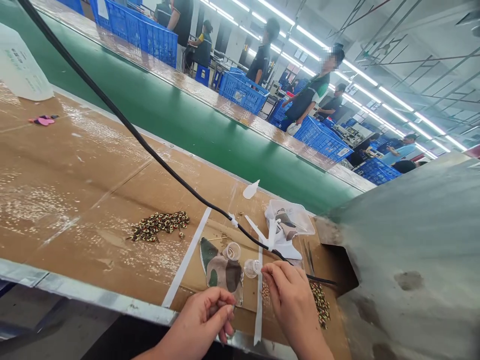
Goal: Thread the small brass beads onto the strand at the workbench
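Two bare hands sit low over a cardboard-covered bench (75,165); the left hand (198,320) is curled into a closed pinch just beside a camouflage fabric piece (221,280), and anything in it is hidden; the right hand (288,300) pinches shut right by a small clear plastic cup (252,268), though I cannot tell whether it grasps anything; a second clear cup (232,251) sits at the fabric's upper edge; both cups look light and thin, best taken by the rim; the fabric looks soft, easily lifted by an edge; two heaps of tiny gold-and-dark studs (159,225) lie loose on either side, fiddly and apt to scatter.
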`<state>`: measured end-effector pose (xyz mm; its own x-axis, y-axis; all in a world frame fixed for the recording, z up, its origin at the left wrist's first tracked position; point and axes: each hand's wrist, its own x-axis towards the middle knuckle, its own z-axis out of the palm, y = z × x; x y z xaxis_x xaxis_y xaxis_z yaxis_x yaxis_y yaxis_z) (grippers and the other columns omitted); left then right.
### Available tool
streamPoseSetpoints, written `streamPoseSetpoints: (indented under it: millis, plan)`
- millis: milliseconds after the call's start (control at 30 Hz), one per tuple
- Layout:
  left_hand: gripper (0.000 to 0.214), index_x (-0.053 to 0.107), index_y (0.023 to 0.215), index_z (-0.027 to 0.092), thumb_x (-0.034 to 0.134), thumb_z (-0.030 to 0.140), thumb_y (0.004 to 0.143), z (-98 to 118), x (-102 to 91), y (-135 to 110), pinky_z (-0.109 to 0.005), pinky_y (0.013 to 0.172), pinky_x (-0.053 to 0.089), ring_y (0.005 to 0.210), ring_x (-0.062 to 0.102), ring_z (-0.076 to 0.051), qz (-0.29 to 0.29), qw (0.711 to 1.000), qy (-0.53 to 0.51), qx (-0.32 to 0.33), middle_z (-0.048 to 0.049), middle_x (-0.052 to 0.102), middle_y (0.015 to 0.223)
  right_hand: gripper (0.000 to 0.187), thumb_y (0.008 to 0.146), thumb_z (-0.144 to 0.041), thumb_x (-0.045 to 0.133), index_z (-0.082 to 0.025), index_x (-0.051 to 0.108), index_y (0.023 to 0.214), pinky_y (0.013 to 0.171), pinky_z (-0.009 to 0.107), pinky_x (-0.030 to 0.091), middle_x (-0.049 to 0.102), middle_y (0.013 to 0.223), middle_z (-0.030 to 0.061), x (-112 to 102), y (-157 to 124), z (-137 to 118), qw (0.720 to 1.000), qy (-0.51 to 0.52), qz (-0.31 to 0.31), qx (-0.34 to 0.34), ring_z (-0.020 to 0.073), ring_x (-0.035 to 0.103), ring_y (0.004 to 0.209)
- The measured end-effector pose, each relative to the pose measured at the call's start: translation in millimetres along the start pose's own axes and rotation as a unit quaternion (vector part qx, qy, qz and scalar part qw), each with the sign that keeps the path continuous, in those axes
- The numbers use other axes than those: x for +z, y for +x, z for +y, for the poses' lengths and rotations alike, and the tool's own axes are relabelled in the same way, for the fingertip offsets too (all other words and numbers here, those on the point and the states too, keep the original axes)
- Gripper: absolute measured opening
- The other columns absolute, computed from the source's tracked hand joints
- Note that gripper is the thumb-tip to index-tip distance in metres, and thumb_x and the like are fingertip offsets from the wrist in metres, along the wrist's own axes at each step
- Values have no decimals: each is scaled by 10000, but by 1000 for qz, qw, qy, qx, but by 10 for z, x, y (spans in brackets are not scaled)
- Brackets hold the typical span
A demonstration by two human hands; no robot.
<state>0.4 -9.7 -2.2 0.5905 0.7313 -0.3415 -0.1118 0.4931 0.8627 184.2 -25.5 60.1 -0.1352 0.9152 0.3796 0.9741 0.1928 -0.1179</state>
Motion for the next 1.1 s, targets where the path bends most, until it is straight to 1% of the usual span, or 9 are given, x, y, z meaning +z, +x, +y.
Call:
streamPoseSetpoints:
  millis: [167,333,500,633,767,900,1100]
  plan:
    - [177,569,835,147,579,313,776,-29,-15,-6,-264,530,465,525,556,-126,-8,1000,-20,-2,26,589,589,274,963,-202,341,-188,572,816,737,320,317,579,775,28,-1,106,36,998,-35,-23,-46,175,490,713]
    - [192,570,818,142,599,322,759,-5,-8,-13,-266,525,461,523,554,-125,-9,1000,-25,0,30,573,598,189,927,-149,413,-193,566,826,770,327,298,573,802,15,4,100,82,993,-69,-77,-62,175,483,731]
    - [201,565,811,143,598,335,761,25,0,-11,-263,526,460,523,546,-123,-6,1000,-22,0,30,579,577,133,873,-114,481,-199,567,817,770,334,290,560,793,14,-21,113,77,986,-103,-104,-80,177,461,709]
    - [234,575,808,146,616,368,747,18,-1,-16,-265,522,460,522,557,-128,-4,1000,-26,-1,31,575,589,146,850,-81,477,-194,560,806,753,331,296,550,779,14,-41,148,47,984,-110,-111,-89,178,457,702]
    - [210,573,820,148,593,351,772,-8,-6,-14,-264,528,456,506,546,-123,-3,1000,-14,-1,27,588,557,179,863,-73,435,-189,556,798,760,347,300,543,773,29,-59,167,23,980,-122,-121,-97,190,455,707]
    - [197,569,818,148,584,340,780,-28,-14,-9,-265,524,460,509,549,-124,-8,1000,-12,8,28,583,578,207,859,-63,410,-189,561,793,749,352,303,541,775,37,-74,176,9,979,-119,-125,-108,195,452,705]
    - [173,561,838,146,557,314,795,-46,-21,-12,-267,533,465,519,558,-123,-11,1000,-10,11,23,593,593,245,862,-48,380,-178,576,794,718,339,297,535,745,38,-76,187,5,981,-113,-112,-109,193,444,679]
